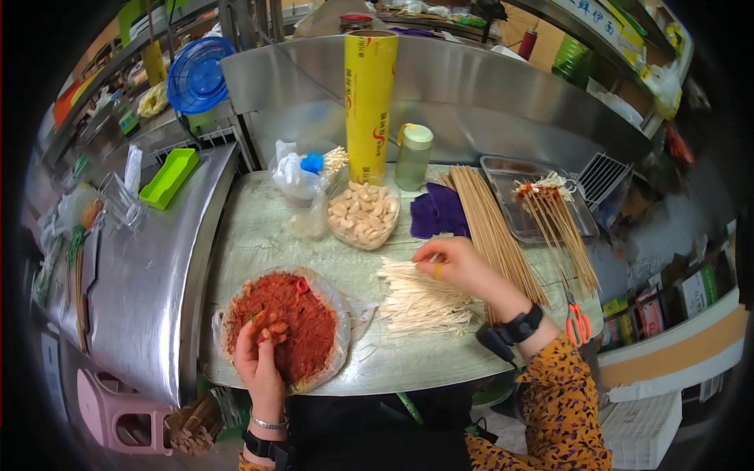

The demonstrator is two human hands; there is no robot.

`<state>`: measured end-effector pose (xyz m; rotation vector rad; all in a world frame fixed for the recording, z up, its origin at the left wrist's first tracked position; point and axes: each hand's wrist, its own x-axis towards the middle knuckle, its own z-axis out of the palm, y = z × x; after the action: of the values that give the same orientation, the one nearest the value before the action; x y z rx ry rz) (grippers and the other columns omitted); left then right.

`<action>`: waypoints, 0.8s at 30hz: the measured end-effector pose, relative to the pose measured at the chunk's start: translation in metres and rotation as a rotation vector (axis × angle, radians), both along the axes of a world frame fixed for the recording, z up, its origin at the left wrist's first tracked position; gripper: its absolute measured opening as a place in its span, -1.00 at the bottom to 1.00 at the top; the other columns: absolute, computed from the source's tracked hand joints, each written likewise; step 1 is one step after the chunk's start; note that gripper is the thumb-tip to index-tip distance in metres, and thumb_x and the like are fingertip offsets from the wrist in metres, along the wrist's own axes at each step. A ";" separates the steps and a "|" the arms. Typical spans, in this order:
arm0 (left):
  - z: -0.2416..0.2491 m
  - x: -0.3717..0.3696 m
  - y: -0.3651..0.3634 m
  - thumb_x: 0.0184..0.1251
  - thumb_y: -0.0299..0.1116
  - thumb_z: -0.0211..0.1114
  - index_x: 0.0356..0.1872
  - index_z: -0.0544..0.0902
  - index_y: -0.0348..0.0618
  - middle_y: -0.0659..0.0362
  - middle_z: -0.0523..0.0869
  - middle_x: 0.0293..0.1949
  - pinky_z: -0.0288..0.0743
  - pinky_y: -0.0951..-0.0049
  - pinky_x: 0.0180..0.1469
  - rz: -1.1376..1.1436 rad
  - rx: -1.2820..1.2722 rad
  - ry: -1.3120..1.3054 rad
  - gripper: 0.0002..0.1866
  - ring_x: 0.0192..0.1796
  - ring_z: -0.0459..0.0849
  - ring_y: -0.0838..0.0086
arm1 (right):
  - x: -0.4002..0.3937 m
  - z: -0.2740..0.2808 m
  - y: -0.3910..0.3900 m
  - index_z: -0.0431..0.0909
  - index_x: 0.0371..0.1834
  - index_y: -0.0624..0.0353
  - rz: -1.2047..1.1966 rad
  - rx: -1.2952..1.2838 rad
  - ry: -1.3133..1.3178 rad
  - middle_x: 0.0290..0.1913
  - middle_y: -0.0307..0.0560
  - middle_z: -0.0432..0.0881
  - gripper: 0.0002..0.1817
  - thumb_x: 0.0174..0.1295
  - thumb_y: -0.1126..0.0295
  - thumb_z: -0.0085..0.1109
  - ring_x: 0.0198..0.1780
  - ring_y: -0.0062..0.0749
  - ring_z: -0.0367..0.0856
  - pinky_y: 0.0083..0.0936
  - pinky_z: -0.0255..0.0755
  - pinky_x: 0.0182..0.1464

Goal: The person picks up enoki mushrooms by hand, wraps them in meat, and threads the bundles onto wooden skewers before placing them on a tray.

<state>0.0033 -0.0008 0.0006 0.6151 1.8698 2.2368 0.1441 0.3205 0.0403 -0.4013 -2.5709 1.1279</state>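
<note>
Head view, and from where I'm standing the left hand [263, 353] is down at the near side of the red mince [306, 345], fingers curled round a small clump of it, thumb pressing in. The mince sits in a bowl lined with clear plastic [343, 334], at the front left of the table. Over to the right, the right hand [444, 263] is bent above the pale strands [420, 302], thumb and forefinger drawn together at the far edge of the pile; whether a strand is caught between them, I can't tell from here. I'd say the knack is a modest, even pinch of mince, firm enough to hold together without being squeezed flat. The strands look thin and easily tangled, so I'd lift a few by their ends and tease them free rather than tug. Best to let only the cleaner right fingers go into that pile, too, and mind the sleeve [561, 385] and wrist strap [510, 328], which sit close to the loose sticks [499, 235].
</note>
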 end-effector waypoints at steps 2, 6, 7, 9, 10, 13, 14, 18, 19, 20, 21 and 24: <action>-0.003 -0.001 -0.002 0.37 -0.54 -0.02 0.12 0.42 -0.34 0.02 0.59 0.02 0.52 0.45 -0.02 -0.045 0.002 0.006 -0.68 -0.06 0.62 0.42 | -0.021 -0.006 -0.013 0.63 -0.28 0.18 0.028 0.055 -0.063 -0.28 -0.05 0.65 -0.82 0.02 0.42 0.28 -0.31 -0.27 0.62 -0.45 0.48 -0.22; -0.005 -0.001 -0.003 0.39 -0.54 0.02 0.08 0.44 -0.34 0.05 0.60 0.00 0.52 0.47 -0.05 -0.031 0.017 -0.005 -0.72 -0.08 0.63 0.45 | -0.040 -0.019 -0.025 0.64 -0.33 0.14 0.072 0.462 -0.155 -0.29 -0.06 0.62 -0.85 -0.02 0.43 0.26 -0.21 -0.12 0.58 -0.30 0.47 -0.15; -0.004 -0.001 -0.003 0.39 -0.55 0.02 0.07 0.44 -0.34 0.07 0.60 -0.01 0.52 0.48 -0.06 -0.036 0.022 -0.006 -0.73 -0.09 0.63 0.45 | -0.042 -0.017 -0.024 0.64 -0.33 0.14 0.021 0.447 -0.215 -0.29 -0.05 0.62 -0.84 -0.02 0.44 0.26 -0.20 -0.12 0.58 -0.31 0.46 -0.15; -0.004 -0.001 -0.003 0.39 -0.55 0.02 0.07 0.45 -0.34 0.07 0.60 -0.01 0.52 0.48 -0.06 -0.048 0.037 -0.014 -0.74 -0.09 0.63 0.45 | -0.038 -0.012 -0.023 0.64 -0.33 0.14 -0.032 0.439 -0.286 -0.29 -0.04 0.62 -0.84 -0.03 0.45 0.26 -0.19 -0.12 0.58 -0.32 0.46 -0.14; -0.004 -0.001 -0.003 0.39 -0.55 0.03 0.07 0.45 -0.34 0.07 0.61 -0.02 0.52 0.49 -0.07 -0.058 0.049 -0.011 -0.74 -0.10 0.63 0.46 | -0.032 -0.007 -0.021 0.63 -0.35 0.17 -0.010 0.418 -0.299 -0.31 -0.03 0.61 -0.84 -0.05 0.43 0.28 -0.23 -0.14 0.58 -0.34 0.46 -0.18; -0.007 -0.002 -0.004 0.39 -0.51 0.03 0.05 0.48 -0.33 0.10 0.60 -0.02 0.55 0.46 -0.07 -0.067 0.066 -0.007 -0.74 -0.10 0.63 0.45 | -0.013 0.009 -0.028 0.61 -0.37 0.21 0.080 0.382 -0.316 -0.31 -0.02 0.60 -0.82 -0.07 0.43 0.32 -0.26 -0.16 0.59 -0.35 0.47 -0.21; -0.007 -0.002 -0.004 0.39 -0.51 0.03 0.05 0.48 -0.33 0.10 0.60 -0.02 0.55 0.46 -0.07 -0.066 0.071 -0.016 -0.74 -0.10 0.63 0.45 | -0.007 0.010 -0.032 0.60 -0.37 0.22 0.148 0.362 -0.311 -0.30 -0.01 0.60 -0.81 -0.09 0.44 0.32 -0.25 -0.15 0.59 -0.34 0.47 -0.21; -0.009 -0.002 -0.006 0.38 -0.52 0.04 0.04 0.49 -0.32 0.12 0.60 -0.04 0.55 0.47 -0.07 -0.073 0.041 0.010 -0.74 -0.10 0.64 0.46 | 0.001 -0.008 -0.041 0.58 -0.30 0.23 0.198 0.473 -0.198 -0.26 -0.02 0.59 -0.75 -0.12 0.47 0.33 -0.26 -0.12 0.58 -0.32 0.48 -0.20; -0.009 -0.002 -0.006 0.38 -0.52 0.04 0.04 0.49 -0.32 0.13 0.60 -0.05 0.55 0.48 -0.07 -0.065 0.040 0.015 -0.74 -0.10 0.64 0.46 | -0.001 -0.008 -0.047 0.57 -0.29 0.21 0.210 0.501 -0.235 -0.25 -0.01 0.58 -0.72 -0.15 0.49 0.31 -0.23 -0.12 0.58 -0.30 0.48 -0.18; -0.008 -0.002 -0.006 0.38 -0.52 0.04 0.04 0.49 -0.32 0.13 0.60 -0.05 0.55 0.48 -0.07 -0.062 0.038 0.015 -0.74 -0.10 0.64 0.46 | -0.004 -0.010 -0.052 0.56 -0.28 0.20 0.223 0.530 -0.270 -0.25 -0.01 0.57 -0.70 -0.18 0.50 0.29 -0.21 -0.13 0.58 -0.29 0.49 -0.15; -0.006 -0.001 -0.005 0.38 -0.53 0.05 0.02 0.49 -0.35 0.11 0.61 -0.08 0.54 0.49 -0.08 -0.052 0.053 0.000 -0.76 -0.12 0.64 0.47 | -0.006 -0.012 -0.056 0.56 -0.28 0.20 0.228 0.528 -0.269 -0.25 -0.01 0.57 -0.70 -0.18 0.50 0.29 -0.21 -0.13 0.58 -0.29 0.49 -0.15; -0.005 0.000 -0.004 0.39 -0.55 0.05 -0.01 0.49 -0.37 0.10 0.62 -0.11 0.53 0.51 -0.09 -0.033 0.060 0.000 -0.78 -0.14 0.64 0.48 | -0.010 -0.018 -0.064 0.52 -0.36 0.20 0.191 0.623 -0.294 -0.32 0.00 0.54 -0.77 -0.16 0.50 0.26 -0.26 -0.12 0.59 -0.29 0.50 -0.25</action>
<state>0.0030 -0.0045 -0.0042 0.6505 1.7850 2.2797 0.1339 0.2567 0.0224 -0.1779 -3.0849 0.2763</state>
